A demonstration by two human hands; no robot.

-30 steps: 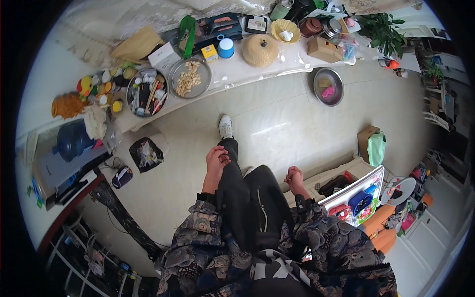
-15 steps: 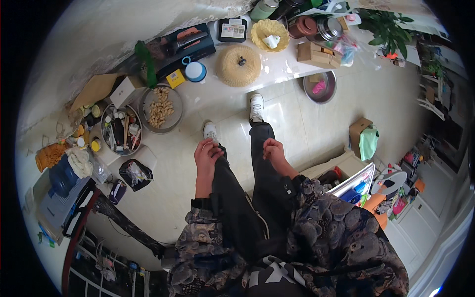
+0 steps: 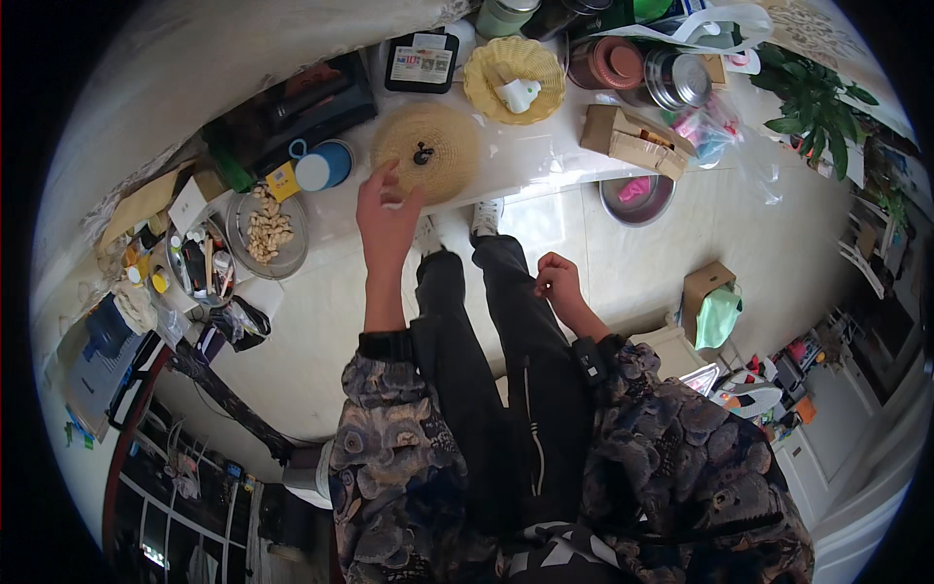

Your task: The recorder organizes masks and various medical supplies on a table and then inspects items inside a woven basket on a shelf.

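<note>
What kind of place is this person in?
Probably a room in a home, used for eating or handwork. A low white table is crowded with a woven round lid, a glass dish of nuts and tins; a potted plant stands nearby.

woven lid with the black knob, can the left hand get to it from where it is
Probably yes. The left hand is raised at the near edge of the woven lid, fingers spread, and nothing lies between it and the black knob.
</note>
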